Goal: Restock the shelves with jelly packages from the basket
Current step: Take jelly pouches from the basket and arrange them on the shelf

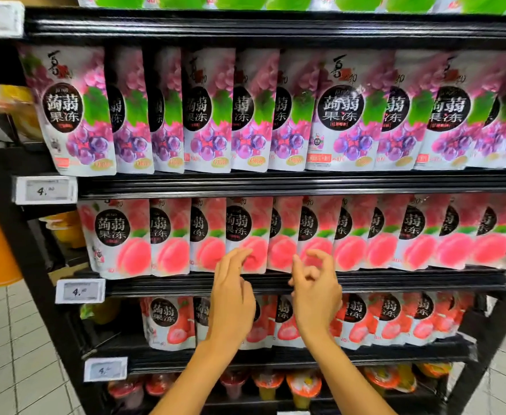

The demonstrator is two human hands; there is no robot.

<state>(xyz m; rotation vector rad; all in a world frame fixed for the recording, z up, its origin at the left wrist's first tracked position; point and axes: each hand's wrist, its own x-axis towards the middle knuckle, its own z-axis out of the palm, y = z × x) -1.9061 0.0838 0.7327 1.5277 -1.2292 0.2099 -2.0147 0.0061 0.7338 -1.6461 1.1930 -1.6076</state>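
jelly packages (170, 235) crowd the shelf (155, 284) behind loosely curled, seemingly empty hands (233, 298), price tag (80, 291) leftward.

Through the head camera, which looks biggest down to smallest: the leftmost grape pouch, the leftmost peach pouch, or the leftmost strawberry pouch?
1. leftmost grape pouch
2. leftmost peach pouch
3. leftmost strawberry pouch
They may really be one size: the wide lens and lower shelves' distance could explain the difference.
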